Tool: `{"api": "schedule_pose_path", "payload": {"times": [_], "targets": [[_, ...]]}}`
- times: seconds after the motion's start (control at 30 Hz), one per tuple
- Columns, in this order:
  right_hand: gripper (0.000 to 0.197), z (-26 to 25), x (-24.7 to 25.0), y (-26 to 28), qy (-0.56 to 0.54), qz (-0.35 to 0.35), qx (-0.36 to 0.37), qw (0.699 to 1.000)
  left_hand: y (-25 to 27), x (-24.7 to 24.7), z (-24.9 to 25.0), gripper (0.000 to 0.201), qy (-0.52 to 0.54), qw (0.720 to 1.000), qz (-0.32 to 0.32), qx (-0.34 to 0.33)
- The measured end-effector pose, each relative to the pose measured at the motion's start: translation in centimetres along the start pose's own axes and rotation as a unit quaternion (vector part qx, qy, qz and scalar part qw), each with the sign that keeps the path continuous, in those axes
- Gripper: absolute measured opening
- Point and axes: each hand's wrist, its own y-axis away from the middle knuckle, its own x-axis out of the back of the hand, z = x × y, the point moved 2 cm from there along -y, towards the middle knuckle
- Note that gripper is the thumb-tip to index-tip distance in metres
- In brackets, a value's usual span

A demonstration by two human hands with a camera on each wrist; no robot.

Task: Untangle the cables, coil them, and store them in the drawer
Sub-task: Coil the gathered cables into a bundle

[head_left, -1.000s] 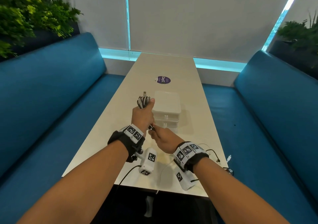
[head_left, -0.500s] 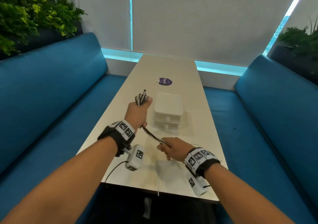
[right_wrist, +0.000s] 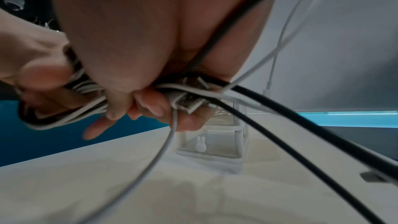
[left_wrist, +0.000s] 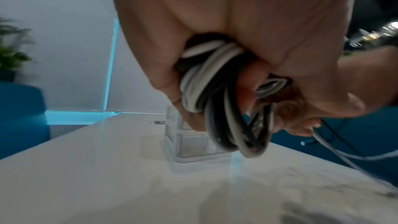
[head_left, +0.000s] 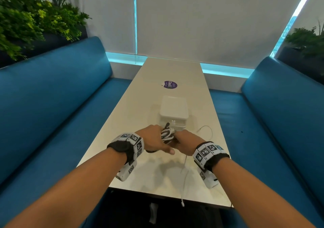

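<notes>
Both hands meet over the desk: the left hand grips the coiled cables, the right hand pinches loose strands beside it, drawer unit just beyond.

On the white table lies a round purple sticker. The big white letters on it seem to read "ClayG", turned sideways for the head camera; the smaller lines beside this word are too small to read. The bands on both wrists carry black and white square code patterns, no letters. No other text can be read.
</notes>
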Motion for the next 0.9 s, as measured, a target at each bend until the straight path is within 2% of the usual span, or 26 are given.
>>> {"api": "schedule_pose_path", "payload": {"times": [0.03, 0.17, 0.23, 0.33, 0.47, 0.57, 0.63, 0.77, 0.9], "targets": [[0.025, 0.1, 0.3, -0.2, -0.006, 0.004, 0.001, 1.0, -0.1, -0.1, 0.3, 0.054, -0.026, 1.0, -0.007, -0.004], [0.022, 0.2, 0.8, 0.0, -0.045, 0.021, 0.017, 0.999, -0.2, 0.7, 0.8, 0.014, -0.101, 0.995, 0.013, -0.014], [0.021, 0.6, 1.3, 0.4, -0.053, 0.033, -0.004, 0.998, -0.3, 1.2, 0.3, 0.015, -0.117, 0.993, 0.027, -0.009], [0.021, 1.0, 1.6, 0.7, -0.039, 0.015, -0.034, 0.999, -0.3, 1.4, -0.5, 0.019, -0.129, 0.991, 0.036, -0.005], [0.015, 0.9, 1.4, 0.7, -0.072, 0.009, -0.037, 0.997, -0.3, 1.1, -0.6, 0.014, -0.128, 0.991, 0.044, -0.017], [0.013, 0.8, 1.4, 0.9, -0.099, 0.026, -0.031, 0.994, -0.2, 0.9, -1.2, 0.026, -0.098, 0.994, 0.045, -0.007], [0.014, 0.9, 1.1, 1.0, -0.077, 0.039, -0.018, 0.996, -0.2, 0.9, -1.2, 0.028, -0.089, 0.995, 0.047, -0.005], [0.022, 1.3, -0.1, 1.3, -0.037, 0.037, -0.026, 0.998, 0.0, 0.0, -0.5, 0.011, -0.107, 0.994, 0.015, -0.018], [0.028, 1.6, -0.8, 1.6, 0.021, 0.001, -0.041, 0.999, 0.4, -1.1, -0.2, 0.027, -0.203, 0.979, 0.016, -0.02]]}}
